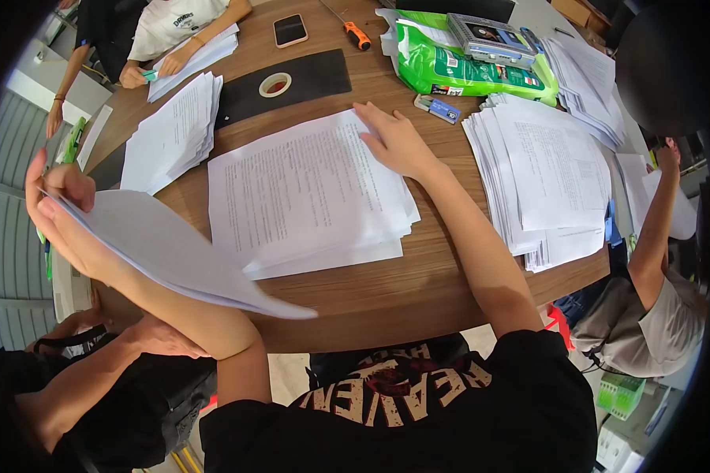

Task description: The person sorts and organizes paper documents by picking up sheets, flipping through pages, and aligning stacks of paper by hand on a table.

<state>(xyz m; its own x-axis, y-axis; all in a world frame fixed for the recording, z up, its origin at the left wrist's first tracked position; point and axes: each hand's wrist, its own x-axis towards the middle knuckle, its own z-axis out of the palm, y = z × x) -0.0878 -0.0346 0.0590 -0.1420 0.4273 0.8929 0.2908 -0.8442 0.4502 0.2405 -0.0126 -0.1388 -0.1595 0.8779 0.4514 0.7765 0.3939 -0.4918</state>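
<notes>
1. Left hand [59,201], at frame left, pinches a lifted sheet [173,256]; its text side is hidden.
2. Right hand [394,142], fingers spread flat, presses the centre paper stack [308,197].

5 stacks of printed paper lie on the round wooden table [386,303]: 1 centre stack [308,197], 1 at left [173,134], 1 at right [548,177], 1 at far right [588,87], 1 at top left [201,55]; also 1 phone [290,30], 1 screwdriver [355,33], 1 tape roll [275,83], 1 green pack [457,67]
</notes>
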